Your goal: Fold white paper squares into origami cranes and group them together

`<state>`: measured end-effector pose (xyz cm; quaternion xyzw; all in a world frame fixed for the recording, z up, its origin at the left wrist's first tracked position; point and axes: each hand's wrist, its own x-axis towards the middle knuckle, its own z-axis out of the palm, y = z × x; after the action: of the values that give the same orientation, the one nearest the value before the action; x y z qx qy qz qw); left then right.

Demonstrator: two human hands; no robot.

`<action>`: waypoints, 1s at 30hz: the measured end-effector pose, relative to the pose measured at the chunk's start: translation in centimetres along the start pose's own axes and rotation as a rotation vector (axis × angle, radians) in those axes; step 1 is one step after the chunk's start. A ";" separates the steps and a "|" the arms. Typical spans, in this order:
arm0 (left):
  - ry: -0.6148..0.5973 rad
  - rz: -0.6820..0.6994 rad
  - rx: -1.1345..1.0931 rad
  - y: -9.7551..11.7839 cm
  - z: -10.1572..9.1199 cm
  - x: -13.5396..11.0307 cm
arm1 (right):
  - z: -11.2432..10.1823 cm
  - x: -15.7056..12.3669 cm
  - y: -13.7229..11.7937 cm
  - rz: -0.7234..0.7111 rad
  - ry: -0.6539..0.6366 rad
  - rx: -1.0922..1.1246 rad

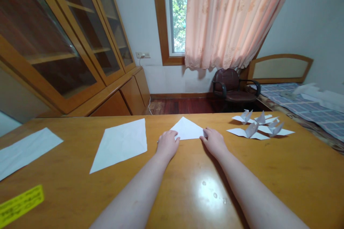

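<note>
A white paper folded into a triangle (187, 128) lies on the wooden table (188, 186), its tip pointing away from me. My left hand (167, 143) rests on its near left corner with fingers curled down onto the edge. My right hand (214, 140) presses the near right corner, fingers bent on the paper. Both forearms reach across the table from the near edge.
A flat white sheet (120, 144) lies left of the hands, another sheet (24, 152) at the far left. A yellow label (20, 204) sits near the left front. Several folded paper figures (259, 126) stand at the right. A chair (233, 87) and a bed (301, 109) lie beyond.
</note>
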<state>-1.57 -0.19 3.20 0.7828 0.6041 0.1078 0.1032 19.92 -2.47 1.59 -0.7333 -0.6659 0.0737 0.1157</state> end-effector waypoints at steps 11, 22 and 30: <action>0.025 0.017 0.033 -0.6 0.5 0.2 | 0.4 0.3 0.2 0.006 0.126 0.192; 0.054 -0.062 0.027 -0.7 1.1 0.4 | -0.6 -0.3 -0.2 -0.007 0.082 0.196; 0.169 -0.238 0.030 -0.5 1.0 0.6 | -0.2 -0.4 -0.2 -0.016 0.152 0.341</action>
<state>-1.64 0.45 2.13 0.6953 0.7007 0.1511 0.0524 19.71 -2.84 1.79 -0.7012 -0.6389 0.1290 0.2891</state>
